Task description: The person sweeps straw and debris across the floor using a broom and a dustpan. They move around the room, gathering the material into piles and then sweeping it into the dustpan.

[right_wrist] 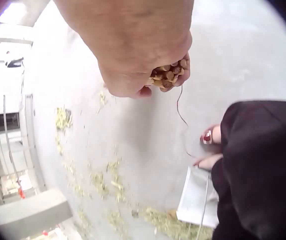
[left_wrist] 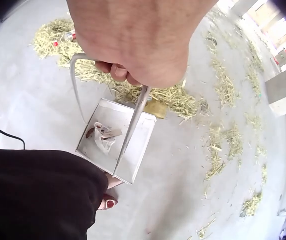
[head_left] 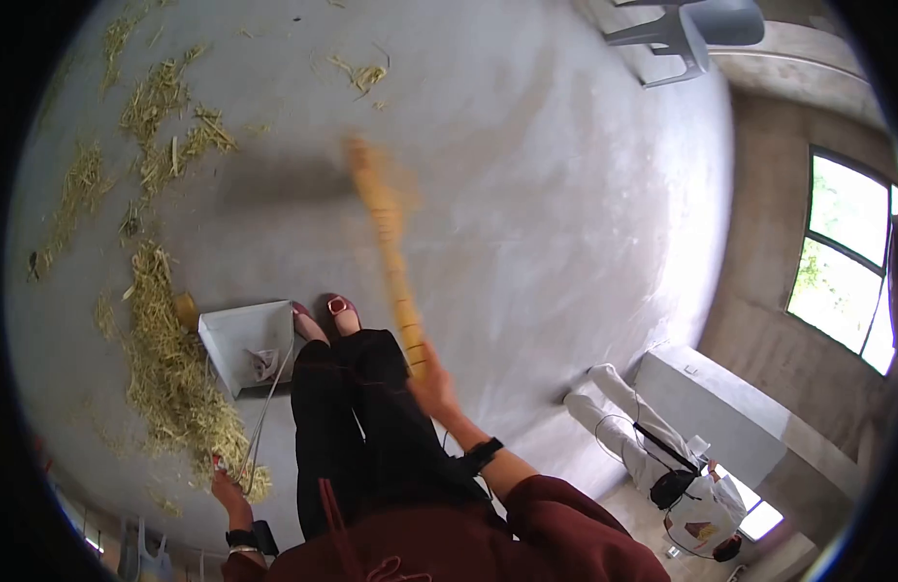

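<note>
Frankly, what worries me most from my end is the far end of the broom [head_left: 395, 254]. The right hand [head_left: 434, 390] has its fingers curled tightly round the stick bundle, and well beyond that grip the tip is a blur, so a fast, careless stroke could fling litter about or catch the red shoes [head_left: 339, 305] ahead of the knees.

The left hand [head_left: 233, 495] is closed round the metal handle [left_wrist: 133, 125] of the dustpan [head_left: 237, 335], which lies out ahead of that grip, just beside the shoes. I can't tell whether it rests on the floor or hangs; if the wrist rolled, the crumpled scrap [head_left: 264, 364] inside could slide out. The straw [head_left: 177, 378] lies heaped along the pan's outer side, farther from the right grip, so reaching across might knock the pan. A thin cord [right_wrist: 181, 115] dangles below the right fist and could snag.
</note>
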{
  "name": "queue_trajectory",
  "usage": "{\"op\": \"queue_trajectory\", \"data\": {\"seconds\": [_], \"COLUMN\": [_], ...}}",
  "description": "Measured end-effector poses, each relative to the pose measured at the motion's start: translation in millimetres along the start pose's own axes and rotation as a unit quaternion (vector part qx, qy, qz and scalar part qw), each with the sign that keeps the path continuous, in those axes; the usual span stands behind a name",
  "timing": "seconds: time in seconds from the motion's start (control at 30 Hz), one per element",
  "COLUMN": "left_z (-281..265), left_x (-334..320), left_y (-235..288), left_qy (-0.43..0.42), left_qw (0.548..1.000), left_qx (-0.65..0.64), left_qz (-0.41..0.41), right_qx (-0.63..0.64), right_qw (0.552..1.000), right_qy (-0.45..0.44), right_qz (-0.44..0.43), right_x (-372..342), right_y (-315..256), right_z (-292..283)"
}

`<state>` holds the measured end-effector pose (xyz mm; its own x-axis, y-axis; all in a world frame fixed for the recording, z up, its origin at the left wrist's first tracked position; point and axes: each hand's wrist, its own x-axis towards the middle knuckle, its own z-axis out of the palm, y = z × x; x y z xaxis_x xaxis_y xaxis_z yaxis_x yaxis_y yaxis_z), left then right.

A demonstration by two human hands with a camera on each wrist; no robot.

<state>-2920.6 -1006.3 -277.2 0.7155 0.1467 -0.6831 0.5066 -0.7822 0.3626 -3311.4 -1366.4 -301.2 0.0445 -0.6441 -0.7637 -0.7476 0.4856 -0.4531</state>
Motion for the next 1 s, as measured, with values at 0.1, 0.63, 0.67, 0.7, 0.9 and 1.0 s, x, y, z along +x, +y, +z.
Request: {"op": "queue_trajectory", "data": {"seconds": [0.1,0.63,0.67,0.7,0.9,1.0], "left_z": [3,7,6,8,11,19], "left_x": [4,22,23,28,34,36], "left_y": [4,-9,-9,-7,-3,-2], "left_qy": [0.01,0.044,0.051,0.046,0.038,0.043], "left_qw": [1.0,0.987,0.985,0.987,0.987,0.987], "left_qx": [-0.013,-0.138,-0.146,-0.134,-0.135,-0.134], "left_qz": [-0.004,-0.068,-0.071,-0.07,-0.072,-0.077], "right_qx": [0.198,0.029,-0.114,-0.134,-0.128,-0.194], "right_qw": [0.967,0.987,0.966,0.956,0.899,0.93], "right_qy": [0.124,-0.139,-0.112,-0.226,-0.284,-0.211], "right_qz": [0.096,-0.076,-0.202,-0.127,-0.308,-0.229], "right_x": [73,236,187,158,79,82], "right_y": [57,-277,-270,-290,-328,-315], "right_z": [-34,247,312,327,285,200]}}
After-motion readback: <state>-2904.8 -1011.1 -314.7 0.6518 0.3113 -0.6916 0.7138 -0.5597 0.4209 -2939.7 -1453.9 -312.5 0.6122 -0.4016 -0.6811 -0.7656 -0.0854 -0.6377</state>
